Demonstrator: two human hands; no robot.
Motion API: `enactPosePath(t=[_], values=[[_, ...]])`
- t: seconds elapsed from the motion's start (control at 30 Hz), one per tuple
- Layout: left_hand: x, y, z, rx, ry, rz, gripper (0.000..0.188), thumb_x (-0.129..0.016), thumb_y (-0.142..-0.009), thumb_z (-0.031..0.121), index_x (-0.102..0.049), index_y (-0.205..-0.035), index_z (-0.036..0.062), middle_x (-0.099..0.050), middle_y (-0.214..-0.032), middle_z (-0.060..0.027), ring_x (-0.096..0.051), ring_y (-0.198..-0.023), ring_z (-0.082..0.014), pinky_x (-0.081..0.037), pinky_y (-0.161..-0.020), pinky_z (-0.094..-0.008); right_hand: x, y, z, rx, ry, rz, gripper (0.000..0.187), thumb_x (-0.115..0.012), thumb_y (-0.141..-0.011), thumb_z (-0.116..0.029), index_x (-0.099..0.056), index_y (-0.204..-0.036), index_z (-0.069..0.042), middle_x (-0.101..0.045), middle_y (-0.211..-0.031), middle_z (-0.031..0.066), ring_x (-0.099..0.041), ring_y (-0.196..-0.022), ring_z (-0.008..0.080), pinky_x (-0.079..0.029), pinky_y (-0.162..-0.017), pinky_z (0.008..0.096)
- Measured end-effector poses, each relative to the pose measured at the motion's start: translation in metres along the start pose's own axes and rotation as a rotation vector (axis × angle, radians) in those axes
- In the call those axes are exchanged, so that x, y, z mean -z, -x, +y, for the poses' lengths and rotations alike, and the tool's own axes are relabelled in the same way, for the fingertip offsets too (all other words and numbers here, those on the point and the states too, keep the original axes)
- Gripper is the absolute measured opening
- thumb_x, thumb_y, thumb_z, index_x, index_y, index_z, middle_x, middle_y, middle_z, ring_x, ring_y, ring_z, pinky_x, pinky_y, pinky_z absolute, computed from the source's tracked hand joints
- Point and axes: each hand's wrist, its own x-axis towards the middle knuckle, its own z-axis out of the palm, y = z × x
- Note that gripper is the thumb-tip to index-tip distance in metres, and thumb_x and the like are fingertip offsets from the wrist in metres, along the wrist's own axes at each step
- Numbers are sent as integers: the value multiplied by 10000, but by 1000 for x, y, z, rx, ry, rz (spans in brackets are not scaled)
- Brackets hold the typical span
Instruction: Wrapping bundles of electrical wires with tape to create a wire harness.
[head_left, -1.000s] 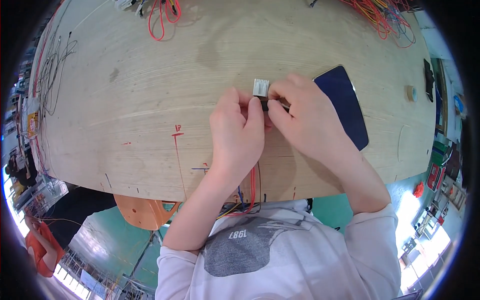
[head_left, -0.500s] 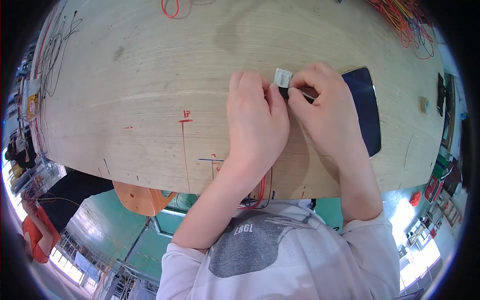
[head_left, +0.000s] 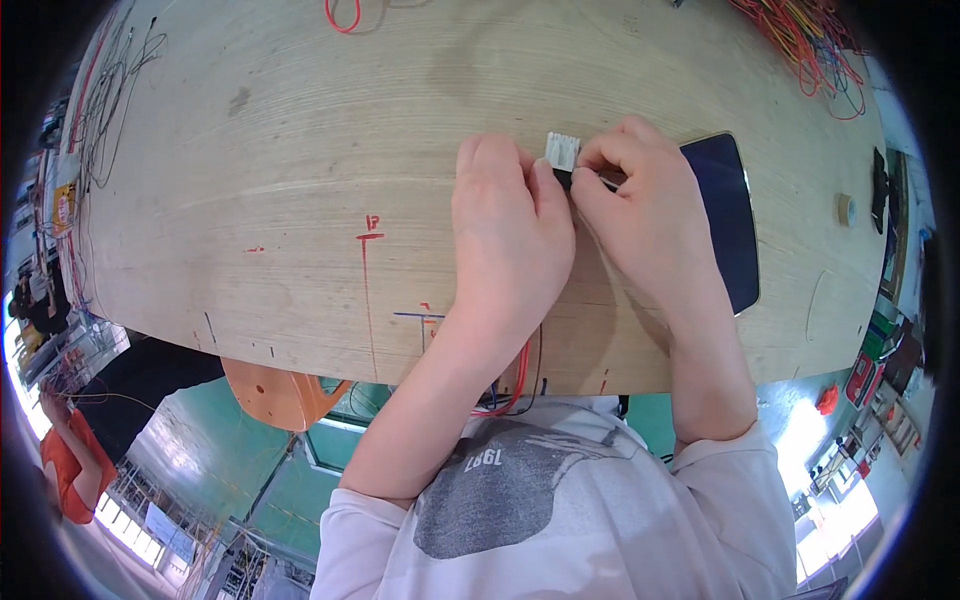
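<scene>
A white multi-pin wire connector (head_left: 562, 150) stands up between my two hands over the wooden table. Just below it shows a short black section (head_left: 563, 179), which looks like tape or covered wires. My left hand (head_left: 512, 215) is closed, with its thumb and fingertips pinching this black part from the left. From the right, my right hand (head_left: 652, 205) pinches a thin dark strip that runs from the connector's base; its fingertips hide most of it. Below my left wrist, red and dark wires (head_left: 522, 375) hang at the table's near edge.
A dark-screened phone or tablet (head_left: 728, 225) lies beside my right hand. A tape roll (head_left: 847, 210) sits farther right. Coloured wires (head_left: 800, 45) lie at the far right, thin dark wires (head_left: 118, 90) at the left. An orange stool (head_left: 270, 392) and another person (head_left: 78, 465) are beyond the near-left edge.
Both hands and the connector keep nearly the same place, having shifted slightly. My right fingers have closed in more, and less of the dark strip shows between them.
</scene>
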Motion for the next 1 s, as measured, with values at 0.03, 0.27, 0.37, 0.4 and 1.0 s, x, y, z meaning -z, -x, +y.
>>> enactPosePath(t=[0.03,0.27,0.37,0.4,1.0], values=[[0,0,0,12,14,5,78,-493,-747,-29,-419,-727,-44,-450,-771,-194,-458,-725,-338,-377,-644,-395,0,0,0,0,1,3,129,-555,-683,-132,-561,-664,-5,-516,-736,130,-519,-746,304,-429,-650,374],[-2,-2,3,72,25,15,89,-499,-763,-1,-431,-723,-43,-459,-768,-191,-464,-734,-332,-376,-659,-391,0,-3,2,-14,-37,5,158,-527,-700,-154,-559,-661,-4,-530,-742,135,-522,-749,307,-430,-645,383],[-3,-2,5,89,7,31,91,-494,-775,12,-438,-729,-44,-463,-777,-194,-467,-739,-336,-376,-663,-395,-2,-2,3,-5,-19,32,160,-520,-706,-156,-558,-661,-7,-532,-744,136,-522,-752,309,-430,-649,385],[-3,-1,6,92,2,37,92,-493,-778,15,-440,-731,-44,-464,-779,-195,-467,-740,-337,-377,-664,-396,-3,-1,2,-8,-18,46,160,-518,-708,-155,-557,-661,-8,-532,-746,137,-522,-753,309,-431,-650,385],[34,30,42,101,646,96,105,-523,-852,113,-500,-809,19,-507,-692,30,-433,-599,-18,-364,-528,-176,25,29,-24,-118,-867,-147,113,-542,-784,-44,-563,-877,16,-556,-825,32,-491,-739,45,-386,-620,189]])
